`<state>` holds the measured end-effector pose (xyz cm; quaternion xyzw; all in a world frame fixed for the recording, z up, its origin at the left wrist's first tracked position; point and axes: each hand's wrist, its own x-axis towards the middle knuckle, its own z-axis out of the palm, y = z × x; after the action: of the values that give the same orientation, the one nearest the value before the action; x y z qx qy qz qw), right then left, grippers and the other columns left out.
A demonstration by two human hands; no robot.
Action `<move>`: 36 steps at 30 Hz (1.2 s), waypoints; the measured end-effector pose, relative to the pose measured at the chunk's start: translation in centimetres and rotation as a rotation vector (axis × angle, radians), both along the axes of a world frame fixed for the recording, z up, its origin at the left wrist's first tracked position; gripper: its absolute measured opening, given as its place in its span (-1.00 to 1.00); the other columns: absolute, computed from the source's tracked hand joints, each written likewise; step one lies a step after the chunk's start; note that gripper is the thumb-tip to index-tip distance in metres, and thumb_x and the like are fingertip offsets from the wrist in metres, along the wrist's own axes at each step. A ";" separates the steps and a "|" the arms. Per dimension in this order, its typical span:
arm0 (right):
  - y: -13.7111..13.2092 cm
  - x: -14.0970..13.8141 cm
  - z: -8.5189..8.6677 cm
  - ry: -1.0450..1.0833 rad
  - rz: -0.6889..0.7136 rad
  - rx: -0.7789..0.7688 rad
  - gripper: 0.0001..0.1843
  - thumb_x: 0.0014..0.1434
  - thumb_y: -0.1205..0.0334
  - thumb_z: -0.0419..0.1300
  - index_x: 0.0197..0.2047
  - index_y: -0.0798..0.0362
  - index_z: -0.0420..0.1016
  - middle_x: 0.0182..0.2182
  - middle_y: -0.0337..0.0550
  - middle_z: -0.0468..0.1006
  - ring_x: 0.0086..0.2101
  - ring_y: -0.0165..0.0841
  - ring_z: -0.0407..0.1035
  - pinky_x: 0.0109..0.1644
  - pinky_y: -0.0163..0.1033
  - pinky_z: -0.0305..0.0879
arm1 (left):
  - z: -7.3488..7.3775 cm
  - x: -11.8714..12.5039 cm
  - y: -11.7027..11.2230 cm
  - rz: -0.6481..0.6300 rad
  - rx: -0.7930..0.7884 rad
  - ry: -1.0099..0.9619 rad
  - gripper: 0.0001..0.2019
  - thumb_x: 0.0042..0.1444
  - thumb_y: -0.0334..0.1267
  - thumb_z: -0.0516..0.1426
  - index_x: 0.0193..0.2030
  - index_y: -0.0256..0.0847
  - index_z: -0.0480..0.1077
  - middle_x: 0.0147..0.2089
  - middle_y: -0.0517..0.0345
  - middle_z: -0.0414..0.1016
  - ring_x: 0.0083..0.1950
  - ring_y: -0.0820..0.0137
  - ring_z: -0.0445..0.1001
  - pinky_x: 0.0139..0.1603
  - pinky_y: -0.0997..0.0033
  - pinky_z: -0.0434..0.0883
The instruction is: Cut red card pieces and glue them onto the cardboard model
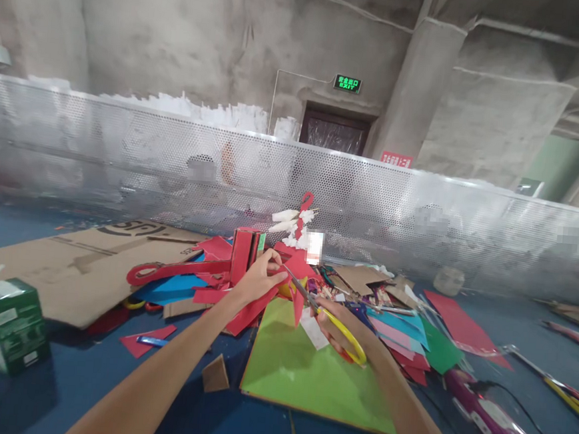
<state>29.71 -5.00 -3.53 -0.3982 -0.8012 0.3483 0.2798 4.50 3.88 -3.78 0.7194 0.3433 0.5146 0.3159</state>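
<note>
Dim, even indoor light with soft shadows; wide-angle bending and motion blur at the edges

One pair of yellow scissors (329, 314), one green box (7, 325), one green sheet (307, 372).

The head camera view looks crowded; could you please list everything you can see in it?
yellow-handled scissors: one, in the right hand, blades at the red paper
red paper piece: one, held by the left hand
lime green card sheet: one, on the blue floor
brown cardboard sheet: one, flat at left
green carton box: one, far left
mixed coloured paper pile: several sheets, right of centre
purple glue gun: one, lower right
perforated metal barrier: one, silver, behind
left hand: gripping paper
right hand: in the scissor handles
</note>
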 end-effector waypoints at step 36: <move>0.5 1.2 -1.5 -0.603 -0.172 -0.132 -0.62 0.03 -0.01 0.32 -0.17 0.06 0.49 -0.78 -0.34 0.39 -0.69 -0.26 0.39 -0.53 -0.29 0.16 | -2.4 -3.0 2.5 0.135 -0.038 0.469 -0.82 -0.09 -0.15 0.20 -0.53 -0.15 0.29 -0.51 0.24 0.38 -0.41 0.34 0.36 -0.36 0.37 0.21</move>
<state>30.92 -4.49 -5.03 -0.5670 -0.7870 0.2410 0.0318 1.51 6.33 -6.19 0.7887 0.4641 0.3467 0.2058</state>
